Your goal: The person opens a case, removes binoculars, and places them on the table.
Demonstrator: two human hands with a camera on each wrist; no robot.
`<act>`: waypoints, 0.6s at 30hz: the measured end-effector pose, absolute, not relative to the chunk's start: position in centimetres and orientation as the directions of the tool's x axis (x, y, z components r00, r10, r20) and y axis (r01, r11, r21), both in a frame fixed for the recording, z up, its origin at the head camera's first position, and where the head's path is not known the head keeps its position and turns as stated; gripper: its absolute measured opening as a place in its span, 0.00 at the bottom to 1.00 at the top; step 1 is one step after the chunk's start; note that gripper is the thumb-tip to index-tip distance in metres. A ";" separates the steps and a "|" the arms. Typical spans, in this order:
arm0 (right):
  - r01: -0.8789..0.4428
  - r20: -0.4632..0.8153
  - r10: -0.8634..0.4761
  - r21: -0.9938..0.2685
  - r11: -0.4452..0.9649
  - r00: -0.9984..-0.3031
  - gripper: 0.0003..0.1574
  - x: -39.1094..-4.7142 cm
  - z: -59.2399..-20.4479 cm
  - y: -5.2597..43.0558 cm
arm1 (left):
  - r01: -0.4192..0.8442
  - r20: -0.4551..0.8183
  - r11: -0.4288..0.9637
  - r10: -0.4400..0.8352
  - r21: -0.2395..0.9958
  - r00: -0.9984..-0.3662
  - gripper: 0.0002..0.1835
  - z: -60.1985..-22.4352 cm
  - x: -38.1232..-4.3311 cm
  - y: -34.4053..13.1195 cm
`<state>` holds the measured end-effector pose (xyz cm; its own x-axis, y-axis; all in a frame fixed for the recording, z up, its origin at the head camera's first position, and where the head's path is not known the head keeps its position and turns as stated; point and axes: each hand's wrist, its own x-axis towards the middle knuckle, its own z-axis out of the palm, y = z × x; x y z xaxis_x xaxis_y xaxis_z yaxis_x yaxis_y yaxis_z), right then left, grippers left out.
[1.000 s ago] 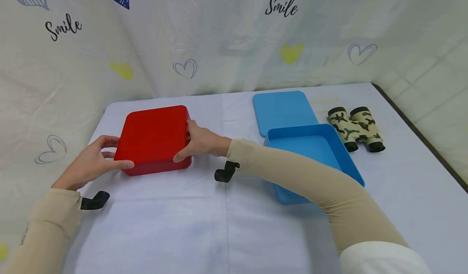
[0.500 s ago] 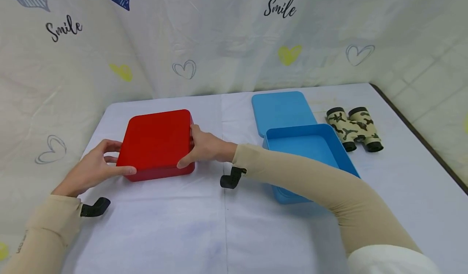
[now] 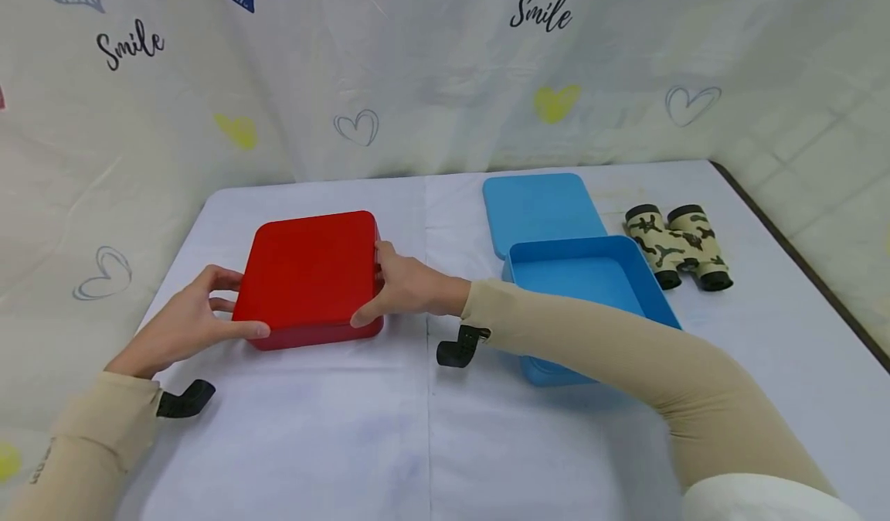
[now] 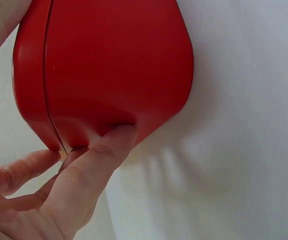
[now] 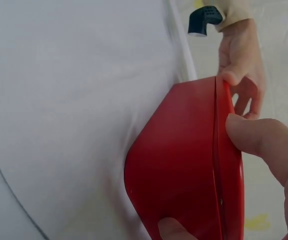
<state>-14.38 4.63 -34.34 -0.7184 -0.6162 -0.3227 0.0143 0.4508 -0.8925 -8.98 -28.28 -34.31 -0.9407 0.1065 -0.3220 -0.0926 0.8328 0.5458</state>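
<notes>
A red rectangular box (image 3: 306,274) with its lid on sits at the left of the white table. My left hand (image 3: 184,316) holds its left side, thumb along the near corner, other fingers at the far side of that end. From the right, my right hand (image 3: 413,285) grips the opposite side, thumb at the near right corner. In the left wrist view fingertips press on the box's rounded end (image 4: 113,60), close to the lid seam. The right wrist view shows the right thumb (image 5: 256,135) on the lid edge and a fingertip low on the box wall (image 5: 179,150).
Under my right forearm (image 3: 591,320) stands an open blue box (image 3: 577,270). A flat blue lid (image 3: 542,208) lies behind it, and camouflage binoculars (image 3: 677,244) lie to its right. A printed curtain (image 3: 431,65) hangs along the table's back edge.
The red box has shifted to the right and a little nearer to me, with both hands moving along on its sides. The blue box, blue lid and binoculars have stayed put.
</notes>
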 end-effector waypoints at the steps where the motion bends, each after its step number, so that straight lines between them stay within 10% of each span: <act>1: 0.014 -0.322 -0.616 -0.893 0.450 -0.719 0.63 -14.2 -34.3 4.8 | -0.092 -0.323 0.833 0.108 0.545 -0.940 0.56 -34.3 -8.9 -28.2; 18: -0.021 -0.276 -0.620 -0.904 0.428 -0.734 0.63 -11.6 -34.6 6.9 | -0.085 -0.360 0.836 0.140 0.542 -0.922 0.52 -33.8 -7.7 -26.7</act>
